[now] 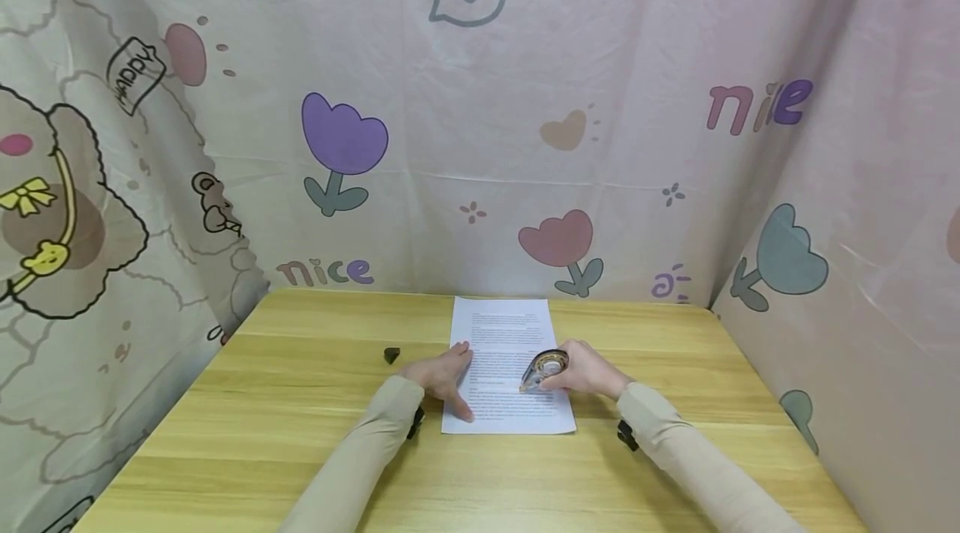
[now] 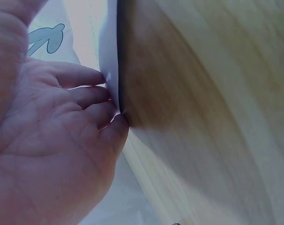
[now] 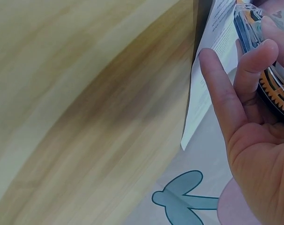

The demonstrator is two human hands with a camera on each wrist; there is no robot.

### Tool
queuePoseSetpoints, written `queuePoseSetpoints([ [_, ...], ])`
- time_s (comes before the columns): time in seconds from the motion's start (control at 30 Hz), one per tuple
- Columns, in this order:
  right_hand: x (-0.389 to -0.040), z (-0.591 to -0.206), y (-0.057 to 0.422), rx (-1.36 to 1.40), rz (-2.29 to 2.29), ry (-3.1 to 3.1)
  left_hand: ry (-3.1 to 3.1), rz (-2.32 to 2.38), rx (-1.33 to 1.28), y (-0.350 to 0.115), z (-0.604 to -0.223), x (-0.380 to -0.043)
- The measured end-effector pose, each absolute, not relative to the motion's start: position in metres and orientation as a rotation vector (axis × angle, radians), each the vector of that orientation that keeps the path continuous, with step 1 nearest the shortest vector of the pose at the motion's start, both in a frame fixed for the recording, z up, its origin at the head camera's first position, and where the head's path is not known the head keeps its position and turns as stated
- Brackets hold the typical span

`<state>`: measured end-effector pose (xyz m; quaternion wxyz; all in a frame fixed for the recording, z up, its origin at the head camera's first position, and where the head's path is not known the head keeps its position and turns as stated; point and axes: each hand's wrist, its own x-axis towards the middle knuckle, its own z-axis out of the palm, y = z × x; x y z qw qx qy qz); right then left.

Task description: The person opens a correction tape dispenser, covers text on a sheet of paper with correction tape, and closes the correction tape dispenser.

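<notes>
The right hand [image 1: 588, 372] pinches a correction tape dispenser [image 1: 551, 363] between thumb and fingers, the ring and little fingers standing out straight in the right wrist view. From this grip the dispenser lies at about 9 o'clock, over the right half of a printed A4-style sheet [image 1: 510, 426]. Its long axis runs from 2 to 8 o'clock, the nose at the 8 o'clock end, down among the printed lines [image 1: 491, 366]. Those lines run from 9 to 3, so the nose meets them aslant; whether it touches the paper cannot be told.

The sheet's own long axis runs 12 to 6 on the wooden surface [image 1: 300, 400]. The left hand [image 1: 442, 375] rests across its 9 o'clock edge, grip wide, thumb spread from the fingers. The right hand is the nearer to the nose. A small dark cap-like piece [image 1: 392, 356] lies apart, between 9 and 10 o'clock from the left hand.
</notes>
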<state>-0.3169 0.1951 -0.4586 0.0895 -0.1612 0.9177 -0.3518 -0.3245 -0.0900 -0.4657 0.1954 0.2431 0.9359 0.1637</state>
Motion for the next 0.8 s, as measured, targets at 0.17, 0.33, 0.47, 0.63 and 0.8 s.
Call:
queuePoseSetpoints([
  [0.17, -0.3175, -0.4608, 0.1976, -0.497, -1.061, 2.735, 2.616, 0.453, 0.692, -0.0902, -0.4646, -0.3237],
  [0.33, -0.3184, -0.4619, 0.1979, -0.503, -1.069, 2.735, 2.605, 0.461, 0.691, -0.0910, -0.4626, -0.3228],
  [0.47, -0.3178, -0.4618, 0.1980, -0.489, -1.079, 2.720, 2.601, 0.461, 0.687, -0.0906, -0.4635, -0.3233],
  [0.63, -0.3175, -0.4620, 0.1981, -0.481, -1.089, 2.704, 2.608, 0.445, 0.680, -0.0909, -0.4645, -0.3242],
  [0.8, -0.3172, -0.4615, 0.1981, -0.489, -1.095, 2.700, 2.608, 0.440, 0.680, -0.0915, -0.4646, -0.3249],
])
